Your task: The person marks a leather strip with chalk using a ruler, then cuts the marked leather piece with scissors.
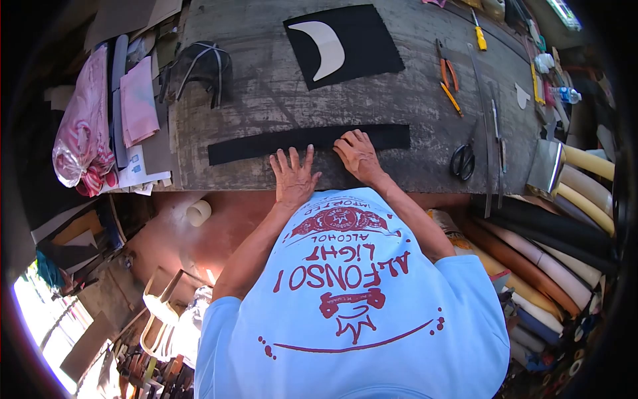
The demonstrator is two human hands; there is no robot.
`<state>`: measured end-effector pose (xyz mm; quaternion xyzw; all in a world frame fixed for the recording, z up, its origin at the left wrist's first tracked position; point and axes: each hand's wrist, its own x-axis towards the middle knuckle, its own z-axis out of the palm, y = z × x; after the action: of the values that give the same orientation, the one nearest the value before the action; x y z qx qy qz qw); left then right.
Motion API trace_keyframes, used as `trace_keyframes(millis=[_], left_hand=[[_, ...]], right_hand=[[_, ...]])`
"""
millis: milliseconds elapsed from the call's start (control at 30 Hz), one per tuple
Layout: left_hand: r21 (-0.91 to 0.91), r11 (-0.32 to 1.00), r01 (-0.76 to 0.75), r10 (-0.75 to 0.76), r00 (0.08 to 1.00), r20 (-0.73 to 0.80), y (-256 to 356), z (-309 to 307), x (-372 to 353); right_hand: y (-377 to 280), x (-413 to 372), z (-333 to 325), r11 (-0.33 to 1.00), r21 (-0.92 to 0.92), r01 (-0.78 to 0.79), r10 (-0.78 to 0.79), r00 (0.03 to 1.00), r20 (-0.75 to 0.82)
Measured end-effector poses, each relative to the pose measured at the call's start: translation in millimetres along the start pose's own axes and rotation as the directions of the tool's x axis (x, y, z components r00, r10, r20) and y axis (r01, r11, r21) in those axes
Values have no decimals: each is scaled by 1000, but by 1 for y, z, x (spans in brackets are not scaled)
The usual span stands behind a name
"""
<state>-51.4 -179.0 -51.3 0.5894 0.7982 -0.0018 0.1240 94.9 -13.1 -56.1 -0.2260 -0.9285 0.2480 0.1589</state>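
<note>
A long black strip (246, 148) lies across the table near its front edge. My left hand (293, 174) rests flat with its fingers spread, the fingertips at the strip's lower edge. To the right, my right hand (357, 154) is on the strip with its fingers bent and pressed down, thumb side toward the middle; whether anything is under the fingers is hidden. Farther back lies a black sheet (372, 50) with a white crescent-shaped piece (325, 50) on top.
On the right of the table (252, 106) are black scissors (462, 159), orange-handled pliers (448, 70), a yellow cutter (451, 100), a yellow screwdriver (480, 36) and a long metal ruler (484, 113). Pink cloth (138, 103) lies left. Rolls of material (545, 259) stand lower right.
</note>
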Motion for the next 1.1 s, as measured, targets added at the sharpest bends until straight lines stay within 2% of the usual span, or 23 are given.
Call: trace_keyframes(millis=[67, 167, 233, 367, 400, 500, 533, 600, 633, 700, 733, 800, 833, 867, 967, 1067, 1100], left_hand=[[6, 1000, 5, -5, 1000, -11, 1, -2, 1], [6, 1000, 20, -20, 999, -45, 3, -5, 0], [-14, 1000, 20, -21, 998, -62, 2, -4, 0], [-282, 956, 76, -141, 966, -218, -17, -14, -5], [-308, 940, 149, -235, 935, -265, -27, -17, -8], [-385, 853, 352, -496, 777, -389, -78, -26, -22], [-402, 814, 420, -572, 702, -425, -102, -23, -27], [-442, 679, 587, -732, 590, -341, -145, -19, -39], [-494, 642, 586, -760, 573, -308, -169, -12, -42], [-597, 571, 564, -798, 554, -239, -199, -4, -37], [-568, 553, 610, -810, 553, -194, -203, -4, -29], [-496, 511, 702, -836, 540, -97, -205, -11, -16], [-506, 509, 696, -829, 555, -69, -205, -12, -11], [-516, 506, 692, -821, 569, -43, -207, -9, -6], [-534, 524, 664, -799, 600, -38, -199, -12, 4], [-529, 589, 611, -755, 650, -91, -197, -8, 3], [-559, 566, 606, -756, 652, -58, -198, -9, 2]], right_hand=[[4, 2, 4, 1000, 10, -6, 7, 1000, -6], [2, 10, -3, 995, 3, -98, 97, 992, 85], [1, 12, -4, 994, 7, -105, 103, 989, 106], [0, 14, -13, 995, 52, -81, 74, 989, 130], [-3, 14, -22, 993, 67, -94, 81, 981, 175], [11, 0, -34, 973, 102, -208, 201, 976, 81], [20, -9, -39, 953, 74, -294, 294, 956, 4], [46, -30, -49, 889, -23, -458, 450, 880, -153], [58, -39, -53, 837, -88, -540, 508, 827, -242], [71, -50, -62, 696, -132, -706, 644, 694, -321], [77, -54, -65, 609, -143, -780, 701, 614, -364], [80, -51, -72, 539, -165, -826, 779, 563, -275], [80, -48, -74, 506, -178, -844, 814, 535, -226], [80, -45, -71, 495, -235, -836, 796, 545, -263], [93, -47, -63, 549, -104, -829, 798, 557, -230], [89, -43, -58, 544, 80, -835, 831, 524, -187], [93, -44, -54, 542, 126, -831, 838, 522, -159]])
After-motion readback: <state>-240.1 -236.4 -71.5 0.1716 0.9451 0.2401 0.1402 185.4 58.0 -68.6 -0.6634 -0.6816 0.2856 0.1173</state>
